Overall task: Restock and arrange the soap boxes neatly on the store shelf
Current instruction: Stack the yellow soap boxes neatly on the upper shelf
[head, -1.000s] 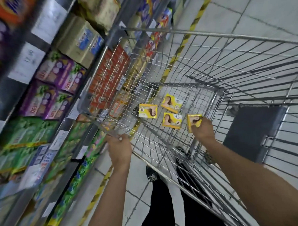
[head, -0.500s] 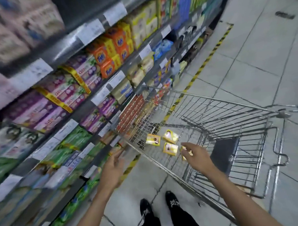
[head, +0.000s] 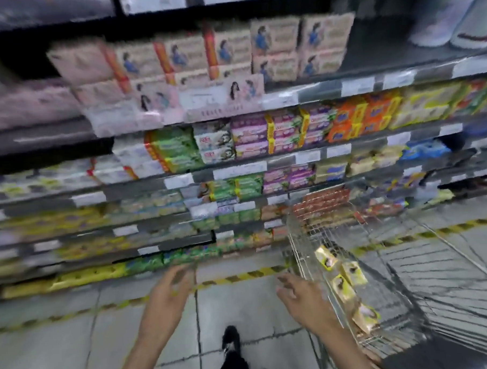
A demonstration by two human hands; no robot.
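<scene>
- Gaze has swung off the silver wire shopping cart (head: 298,239), now at right, onto the multi-tier store shelf (head: 236,172); heavy blur.
- Left hand (head: 169,293) has left the cart rim, fingers loose, empty.
- Right hand (head: 300,299) has let go its box, fingers spread.
- Four yellow soap boxes (head: 353,273) lie in the cart; likely no shelving started.

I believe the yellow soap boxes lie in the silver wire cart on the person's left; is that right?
Not quite: the head view shows the yellow soap boxes in the silver wire cart on the person's right, beside the right hand.
</scene>
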